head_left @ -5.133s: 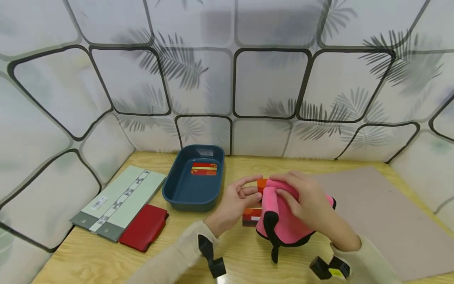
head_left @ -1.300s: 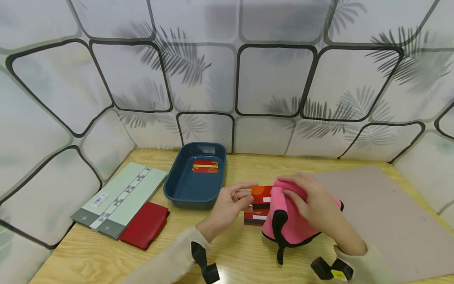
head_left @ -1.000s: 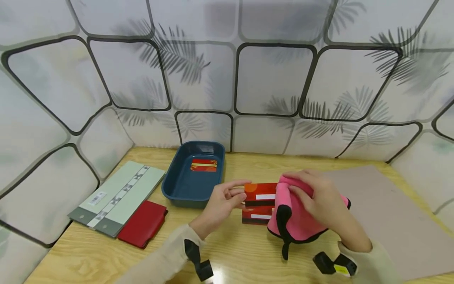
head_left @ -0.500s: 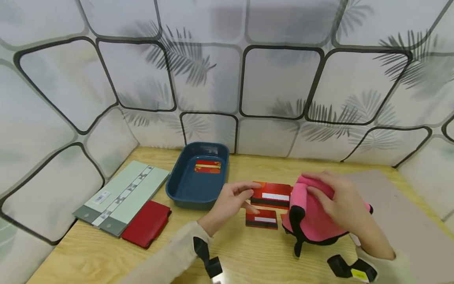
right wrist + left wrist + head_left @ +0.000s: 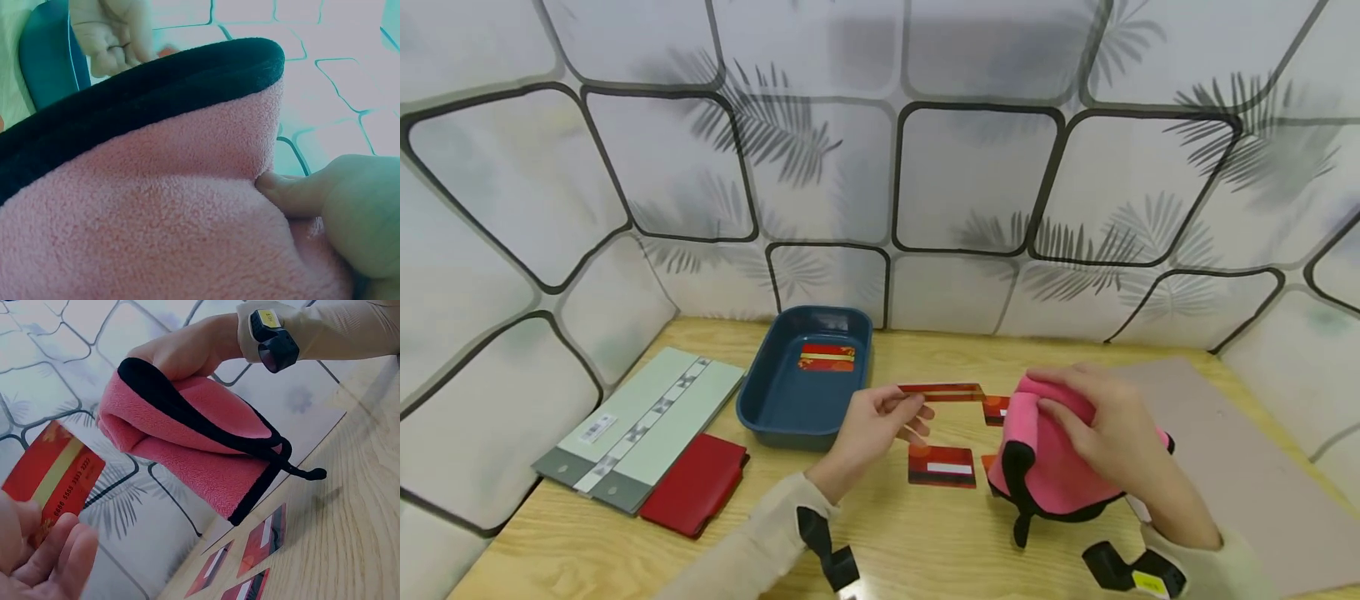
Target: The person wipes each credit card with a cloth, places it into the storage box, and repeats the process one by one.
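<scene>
My left hand (image 5: 876,425) pinches a red bank card (image 5: 942,392) by one end; it is tilted nearly edge-on in the head view. In the left wrist view that bank card (image 5: 56,469) shows a gold stripe and embossed numbers. My right hand (image 5: 1097,417) grips a folded pink cloth (image 5: 1063,467) with black edging and a hanging loop, thumb pressed into its fold in the right wrist view. Between the hands lie red cards: one whole card (image 5: 942,465), another card (image 5: 995,410) partly behind the cloth, and an orange corner (image 5: 988,463) mostly hidden by it.
A blue tray (image 5: 748,408) holding one red-and-gold card (image 5: 826,357) stands at the back, left of the hands. Further left are a pale green folder (image 5: 647,425) and a dark red wallet (image 5: 696,483). A greyish-brown board (image 5: 1247,467) lies on the right.
My left hand has drawn a card out beside the cloth and tilted it up from facing the camera. My right hand has shifted the cloth rightward, uncovering more of the cards on the table.
</scene>
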{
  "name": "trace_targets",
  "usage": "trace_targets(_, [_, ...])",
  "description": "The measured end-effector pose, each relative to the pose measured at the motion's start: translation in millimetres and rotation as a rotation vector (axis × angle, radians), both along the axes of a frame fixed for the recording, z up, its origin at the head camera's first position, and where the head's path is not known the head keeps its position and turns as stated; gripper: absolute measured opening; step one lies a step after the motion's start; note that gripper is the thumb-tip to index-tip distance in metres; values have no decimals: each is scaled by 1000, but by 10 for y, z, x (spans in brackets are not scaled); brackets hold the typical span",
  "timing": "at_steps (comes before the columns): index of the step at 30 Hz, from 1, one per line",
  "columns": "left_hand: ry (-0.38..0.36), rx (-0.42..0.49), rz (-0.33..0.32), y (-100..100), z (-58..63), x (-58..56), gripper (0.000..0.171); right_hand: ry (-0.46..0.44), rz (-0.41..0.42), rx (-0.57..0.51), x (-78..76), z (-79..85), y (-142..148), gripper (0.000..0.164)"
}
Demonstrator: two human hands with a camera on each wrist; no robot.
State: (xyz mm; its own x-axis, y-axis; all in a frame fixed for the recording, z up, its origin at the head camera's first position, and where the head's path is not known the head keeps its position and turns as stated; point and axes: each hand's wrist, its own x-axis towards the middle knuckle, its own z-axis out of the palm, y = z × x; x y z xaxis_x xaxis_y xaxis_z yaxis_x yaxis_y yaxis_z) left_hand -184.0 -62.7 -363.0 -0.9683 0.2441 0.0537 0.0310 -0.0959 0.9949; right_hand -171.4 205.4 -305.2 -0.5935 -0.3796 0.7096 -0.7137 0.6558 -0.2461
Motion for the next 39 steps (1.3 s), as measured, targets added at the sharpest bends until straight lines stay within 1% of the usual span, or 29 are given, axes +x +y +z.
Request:
trace_targets(3, [-56, -34, 41, 16, -3, 1, 27, -8, -3, -4, 13, 0, -10, 42])
trace_targets(5, [-74, -54, 62, 26, -13, -2, 30, -8, -3, -2, 18, 3, -20, 41])
trace_targets(6, [-69, -70, 78, 33, -22, -1, 31, -7, 2, -1, 20, 3, -25, 41])
trace_targets(8, [-32, -110, 121, 54, -36, 3, 34, -6, 9, 0, 29, -1, -32, 40])
trace_targets(12, [48, -171, 228, 117, -53, 23, 36, -3, 43, 3, 37, -22, -55, 41])
trace_targets(14, [72, -170, 239, 145, -39, 31, 34, -4, 63, 2, 44, -35, -76, 42])
trace_targets(16, [84, -158, 221, 163, -9, 42, 31, -6, 82, 5, 49, -48, -104, 43])
trace_targets(18, [85, -135, 188, 172, 25, 52, 29, -9, 103, 8, 53, -58, -134, 44])
trace_targets(21, [72, -62, 135, 172, 55, 61, 21, -4, 135, 7, 55, -74, -175, 44])
trace_targets(23, [78, -23, 116, 168, 56, 63, 14, 0, 153, 3, 58, -85, -189, 44])
trace_targets(24, [83, -9, 107, 166, 54, 65, 18, -1, 159, 1, 60, -87, -193, 44])
trace_targets(25, [91, -4, 103, 158, 49, 71, 25, -3, 164, -2, 60, -93, -202, 44])
trace_targets(27, [111, -5, 99, 148, 43, 81, 40, -18, 163, -8, 63, -102, -215, 45])
trace_targets(28, [116, -12, 95, 146, 42, 85, 43, -22, 162, -9, 64, -105, -221, 45])
trace_targets(33, [95, 12, 54, 153, 53, 83, 42, -32, 152, -28, 80, -108, -236, 46])
trace_targets(39, [79, 29, -11, 149, 64, 71, 48, -27, 140, -69, 72, -106, -240, 47])
